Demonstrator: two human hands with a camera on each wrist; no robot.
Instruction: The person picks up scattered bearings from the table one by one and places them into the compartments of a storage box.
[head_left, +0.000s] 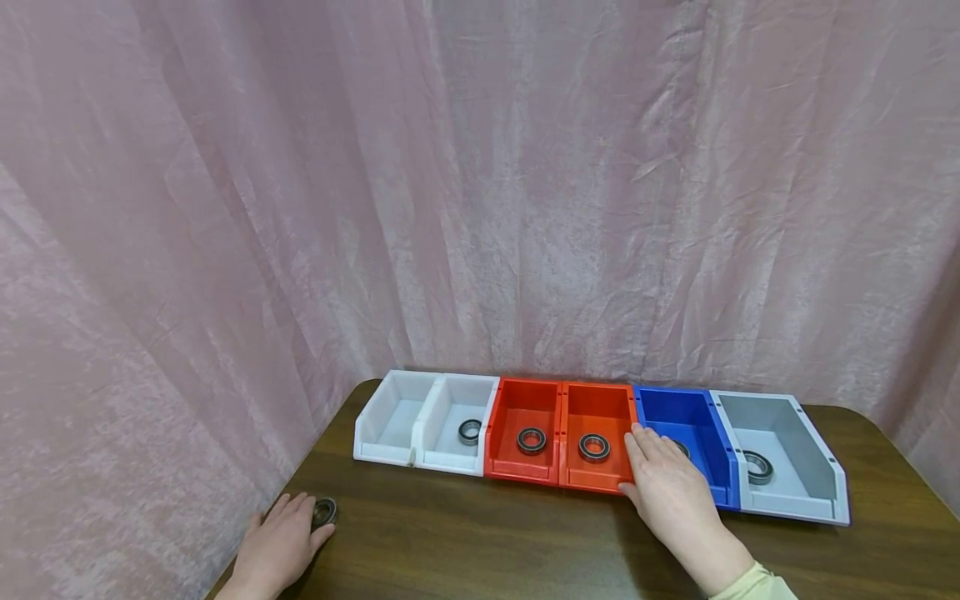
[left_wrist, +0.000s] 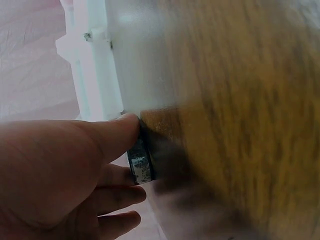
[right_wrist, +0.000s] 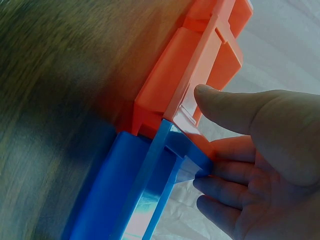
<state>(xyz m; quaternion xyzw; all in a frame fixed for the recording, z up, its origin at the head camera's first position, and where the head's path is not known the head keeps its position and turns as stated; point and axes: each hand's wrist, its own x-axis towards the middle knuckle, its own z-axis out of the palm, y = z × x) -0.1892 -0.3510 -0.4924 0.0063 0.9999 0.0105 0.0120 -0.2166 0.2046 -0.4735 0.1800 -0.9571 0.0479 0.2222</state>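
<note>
At the table's left side, my left hand (head_left: 277, 543) pinches a ball bearing (left_wrist: 140, 167) between thumb and fingers. In the left wrist view its rim stands close to the wooden surface. My right hand (head_left: 670, 490) is over the front of the row, between the orange bin (head_left: 597, 482) and the blue bin (head_left: 723, 467), with its fingers extended and nothing held. One bearing (head_left: 594, 458) lies in the orange bin. Another (head_left: 682, 448) in the blue bin is mostly hidden by the hand.
Left of the orange bin stand a red bin (head_left: 521, 471) with a bearing (head_left: 532, 451) and two white bins; the nearer white bin (head_left: 450, 460) holds a bearing (head_left: 469, 440). A grey bin (head_left: 795, 504) with a bearing (head_left: 759, 478) ends the row. Behind hangs a pink curtain (head_left: 480, 208).
</note>
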